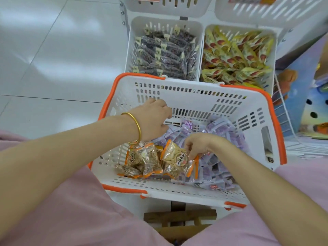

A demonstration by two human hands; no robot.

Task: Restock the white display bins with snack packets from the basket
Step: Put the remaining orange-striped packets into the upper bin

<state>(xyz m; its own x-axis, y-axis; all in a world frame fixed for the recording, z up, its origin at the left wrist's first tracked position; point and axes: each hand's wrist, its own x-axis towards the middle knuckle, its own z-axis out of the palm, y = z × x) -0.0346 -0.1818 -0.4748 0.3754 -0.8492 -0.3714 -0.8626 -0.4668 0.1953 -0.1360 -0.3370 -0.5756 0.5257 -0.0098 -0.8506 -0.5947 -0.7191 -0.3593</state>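
A white shopping basket [193, 94] with an orange rim sits in front of the person, its floor covered mostly by purple snack packets [222, 131], with a few clear orange-edged packets [142, 161] bunched at its near left corner. The right hand [199, 146] pinches one clear packet of pale snacks [174, 158] by its upper edge between thumb and curled fingers, the packet tilted just above the heap. The left hand [154, 119], a gold bangle [137, 127] on its wrist, reaches into the basket with fingers bent down onto the purple packets; whether it grips any cannot be told. Beyond the basket stand two white display bins: the left bin [166, 21] holds dark packets [165, 50], the right bin [274, 50] yellow packets [236, 55]
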